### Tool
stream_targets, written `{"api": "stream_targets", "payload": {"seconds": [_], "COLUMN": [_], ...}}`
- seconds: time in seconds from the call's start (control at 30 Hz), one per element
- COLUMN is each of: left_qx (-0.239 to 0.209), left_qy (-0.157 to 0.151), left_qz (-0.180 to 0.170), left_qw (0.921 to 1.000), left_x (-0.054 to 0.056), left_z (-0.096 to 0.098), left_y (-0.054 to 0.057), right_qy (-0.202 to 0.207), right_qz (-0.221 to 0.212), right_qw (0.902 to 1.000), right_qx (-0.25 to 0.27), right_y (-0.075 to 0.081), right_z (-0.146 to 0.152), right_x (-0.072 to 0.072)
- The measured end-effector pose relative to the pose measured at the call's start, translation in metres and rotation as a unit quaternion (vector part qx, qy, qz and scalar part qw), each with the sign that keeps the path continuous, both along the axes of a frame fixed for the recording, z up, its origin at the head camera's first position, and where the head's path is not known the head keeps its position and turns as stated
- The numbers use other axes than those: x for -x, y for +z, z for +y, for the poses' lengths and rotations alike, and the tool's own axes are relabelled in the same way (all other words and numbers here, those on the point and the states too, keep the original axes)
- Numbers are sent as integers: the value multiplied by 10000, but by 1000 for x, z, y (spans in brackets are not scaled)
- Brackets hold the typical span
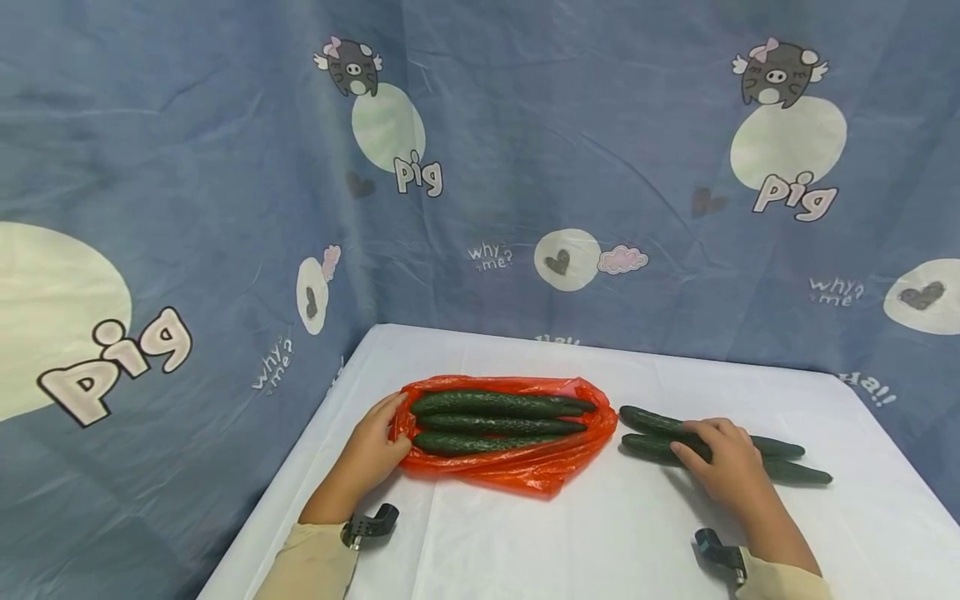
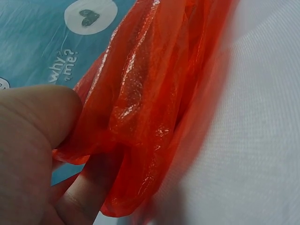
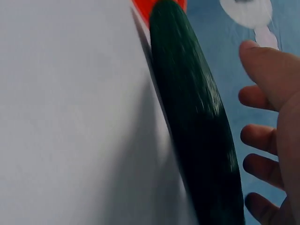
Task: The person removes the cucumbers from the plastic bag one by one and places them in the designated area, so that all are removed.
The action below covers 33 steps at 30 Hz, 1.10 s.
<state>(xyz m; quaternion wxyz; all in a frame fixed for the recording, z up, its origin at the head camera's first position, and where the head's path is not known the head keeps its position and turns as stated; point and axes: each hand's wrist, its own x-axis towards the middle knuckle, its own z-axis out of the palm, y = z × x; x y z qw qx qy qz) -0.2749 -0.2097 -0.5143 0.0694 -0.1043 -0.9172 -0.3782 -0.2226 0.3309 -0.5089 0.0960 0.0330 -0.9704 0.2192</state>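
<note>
A red plastic bag (image 1: 517, 479) lies on the table with its opening facing up, and three dark green cucumbers (image 1: 495, 426) rest side by side inside it. My left hand (image 1: 371, 446) grips the bag's left end; in the left wrist view, thumb and fingers pinch the thin red plastic (image 2: 140, 108). To the bag's right, two more cucumbers (image 1: 795, 472) lie next to each other on the table. My right hand (image 1: 726, 462) is over this pair, partly covering them. The right wrist view shows its fingers (image 3: 260, 138) loosely bent and apart from the near cucumber (image 3: 192, 112).
A white cloth (image 1: 570, 542) covers the table. Blue printed curtains (image 1: 480, 167) hang behind it and along the left side. Each wrist wears a dark strapped device (image 1: 371, 525), just in front of a beige sleeve (image 1: 311, 562).
</note>
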Motion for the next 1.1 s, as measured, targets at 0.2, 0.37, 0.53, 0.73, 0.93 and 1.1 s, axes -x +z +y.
{"api": "stream_targets", "payload": {"seconds": [0.2,0.37,0.53,0.73,0.93,1.1], "left_qx": [17,17,20,-13,-51,-48], "left_qy": [4,17,45,48,50,-12], "left_qz": [29,-11,-57,-49,-185,-109], "left_qw": [10000,10000,10000,10000,9998,9999], "left_x": [-1,-1,-2,-3,-3,-2], "left_z": [-2,-4,-6,-6,-3,0], "left_y": [-2,-3,-4,-3,-1,-1], "right_qy": [326,690,1034,1315,1485,1568], "right_qz": [158,71,-25,-156,-428,-625], "right_qw": [9993,9973,9942,9909,9878,9855], "right_qx": [123,258,288,258,209,148], "right_y": [3,8,10,17,23,27], "right_z": [-23,-47,-73,-104,-129,-145], "right_x": [7,18,32,43,54,62]}}
